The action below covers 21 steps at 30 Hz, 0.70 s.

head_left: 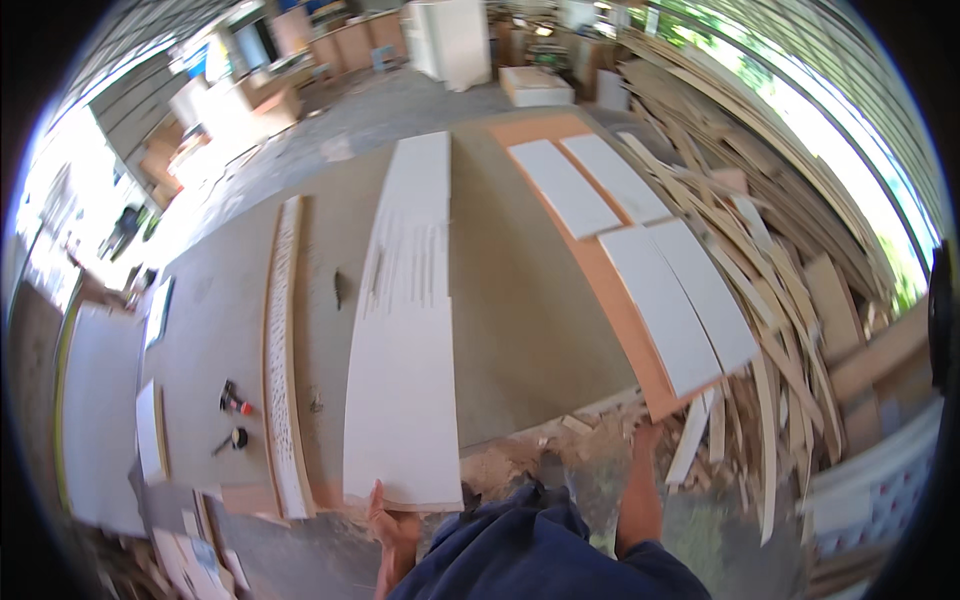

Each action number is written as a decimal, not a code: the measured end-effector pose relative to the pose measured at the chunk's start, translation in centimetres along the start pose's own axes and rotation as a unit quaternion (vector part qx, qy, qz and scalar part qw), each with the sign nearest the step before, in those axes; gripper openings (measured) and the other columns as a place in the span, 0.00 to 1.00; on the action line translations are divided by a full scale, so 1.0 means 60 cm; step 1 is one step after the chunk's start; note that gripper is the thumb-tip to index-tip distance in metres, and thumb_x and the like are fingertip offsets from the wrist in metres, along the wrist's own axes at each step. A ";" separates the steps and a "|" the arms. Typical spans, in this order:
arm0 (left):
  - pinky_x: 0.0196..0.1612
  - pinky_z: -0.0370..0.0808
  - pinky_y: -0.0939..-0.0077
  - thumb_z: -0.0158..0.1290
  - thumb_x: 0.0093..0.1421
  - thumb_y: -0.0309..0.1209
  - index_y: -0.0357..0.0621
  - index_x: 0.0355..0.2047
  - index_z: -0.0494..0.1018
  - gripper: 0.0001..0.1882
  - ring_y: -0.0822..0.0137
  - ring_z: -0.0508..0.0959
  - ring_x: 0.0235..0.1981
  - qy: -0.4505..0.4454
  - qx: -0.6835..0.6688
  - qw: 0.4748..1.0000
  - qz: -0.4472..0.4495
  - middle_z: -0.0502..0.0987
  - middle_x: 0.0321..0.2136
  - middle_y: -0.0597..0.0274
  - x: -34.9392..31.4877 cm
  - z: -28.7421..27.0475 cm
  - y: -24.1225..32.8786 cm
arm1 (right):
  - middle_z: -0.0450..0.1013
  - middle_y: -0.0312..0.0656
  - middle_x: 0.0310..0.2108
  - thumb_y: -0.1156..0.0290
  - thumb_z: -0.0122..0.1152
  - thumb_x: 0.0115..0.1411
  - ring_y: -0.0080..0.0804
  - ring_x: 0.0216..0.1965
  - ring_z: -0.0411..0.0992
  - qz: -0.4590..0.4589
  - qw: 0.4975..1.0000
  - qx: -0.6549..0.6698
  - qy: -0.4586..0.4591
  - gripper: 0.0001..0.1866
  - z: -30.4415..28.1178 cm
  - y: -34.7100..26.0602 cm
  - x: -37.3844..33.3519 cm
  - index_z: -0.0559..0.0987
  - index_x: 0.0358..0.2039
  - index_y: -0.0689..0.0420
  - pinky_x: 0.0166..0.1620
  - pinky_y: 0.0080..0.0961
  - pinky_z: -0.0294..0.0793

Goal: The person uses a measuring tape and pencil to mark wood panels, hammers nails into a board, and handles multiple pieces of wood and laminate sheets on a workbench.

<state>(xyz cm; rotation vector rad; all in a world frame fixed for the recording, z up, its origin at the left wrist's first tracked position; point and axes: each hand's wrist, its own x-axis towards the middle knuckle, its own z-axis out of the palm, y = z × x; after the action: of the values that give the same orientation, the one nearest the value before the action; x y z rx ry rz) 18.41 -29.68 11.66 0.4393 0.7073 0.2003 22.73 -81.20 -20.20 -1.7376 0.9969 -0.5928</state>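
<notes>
My left hand (395, 524) gripped a long white board (403, 400), right hand (648, 434) at an orange-brown sheet (611, 290), grip unclear, brown tabletop (520, 320), wooden strips (778, 305) at three o'clock

Bright daylight glares from both sides, with edges bending into black.

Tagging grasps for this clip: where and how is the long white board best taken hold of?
Probably the near end of the long white board, from the person's side, thumb above and fingers below: it lies flat, and that end seems to jut past the table. The left hand has its thumb at that edge.
</notes>
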 end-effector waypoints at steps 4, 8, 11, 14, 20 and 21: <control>0.57 0.70 0.61 0.47 0.67 0.35 0.39 0.54 0.67 0.18 0.59 0.73 0.52 -0.019 0.016 0.997 0.067 0.75 0.49 0.58 -0.006 -0.013 -0.052 | 0.74 0.50 0.42 0.66 0.52 0.63 0.40 0.36 0.75 -0.178 0.980 -0.071 0.047 0.17 -0.036 0.007 0.086 0.73 0.47 0.63 0.37 0.33 0.74; 0.59 0.68 0.59 0.45 0.68 0.35 0.36 0.58 0.62 0.21 0.58 0.71 0.54 0.007 0.013 0.986 0.164 0.72 0.53 0.55 -0.034 0.001 -0.071 | 0.74 0.50 0.42 0.65 0.52 0.63 0.40 0.36 0.75 0.007 0.988 -0.149 -0.036 0.17 -0.017 -0.049 0.147 0.74 0.47 0.63 0.38 0.34 0.74; 0.60 0.67 0.57 0.45 0.69 0.34 0.34 0.58 0.61 0.22 0.56 0.71 0.55 -0.011 0.012 0.977 0.214 0.70 0.54 0.52 -0.043 -0.013 -0.079 | 0.75 0.50 0.41 0.65 0.53 0.62 0.40 0.37 0.75 0.017 0.983 -0.174 -0.064 0.17 -0.013 -0.059 0.173 0.74 0.46 0.62 0.39 0.34 0.74; 0.60 0.67 0.57 0.44 0.69 0.34 0.32 0.58 0.61 0.22 0.55 0.71 0.55 0.003 -0.018 0.978 0.208 0.70 0.54 0.50 -0.059 -0.011 -0.086 | 0.75 0.49 0.41 0.64 0.53 0.62 0.40 0.37 0.75 0.023 0.980 -0.183 -0.079 0.17 -0.002 -0.059 0.173 0.75 0.46 0.62 0.39 0.34 0.74; 0.59 0.68 0.58 0.43 0.68 0.33 0.31 0.57 0.62 0.21 0.55 0.71 0.54 0.036 0.043 0.971 0.231 0.71 0.53 0.50 -0.072 -0.019 -0.104 | 0.75 0.49 0.41 0.63 0.53 0.61 0.41 0.37 0.76 0.022 0.976 -0.193 -0.101 0.16 0.009 -0.054 0.153 0.75 0.45 0.61 0.40 0.35 0.74; 0.59 0.68 0.58 0.43 0.68 0.33 0.31 0.57 0.62 0.21 0.55 0.71 0.54 0.033 0.044 0.972 0.228 0.71 0.53 0.50 -0.070 -0.021 -0.106 | 0.76 0.49 0.41 0.63 0.53 0.61 0.41 0.37 0.76 0.022 0.976 -0.193 -0.103 0.16 0.010 -0.055 0.150 0.76 0.45 0.61 0.40 0.35 0.74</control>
<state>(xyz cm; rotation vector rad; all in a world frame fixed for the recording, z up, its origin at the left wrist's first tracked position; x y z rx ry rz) 14.62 -36.31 10.39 0.6799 0.6751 0.6204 29.20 -87.96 -17.96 -2.0613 1.0470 -0.1882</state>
